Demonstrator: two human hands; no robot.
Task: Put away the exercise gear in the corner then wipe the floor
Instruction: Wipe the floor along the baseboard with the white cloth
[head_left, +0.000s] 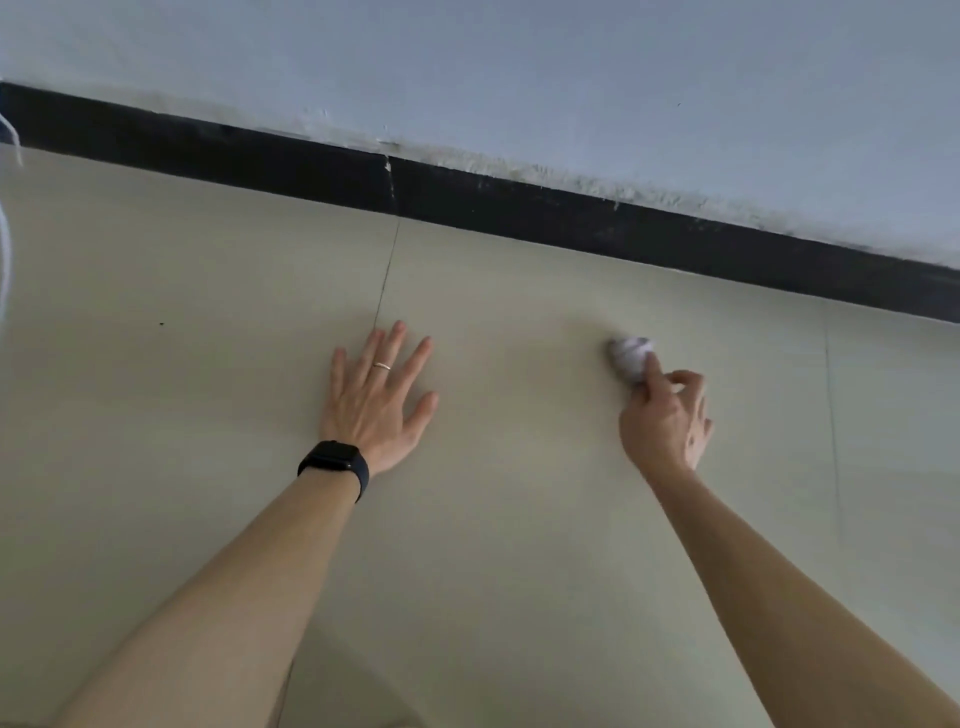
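Beige floor tiles (519, 493) fill most of the view. My left hand (376, 397) lies flat on the floor with its fingers spread; a ring is on one finger and a black watch on the wrist. To the right, my right hand (667, 415) pinches a small crumpled white tissue wad (627, 354) and holds it down on the tile. No exercise gear is in view.
A black skirting board (519, 208) runs along the foot of a pale blue-white wall (571, 78) just beyond my hands. Thin tile joints cross the floor. A white cord (6, 249) hangs at the far left edge.
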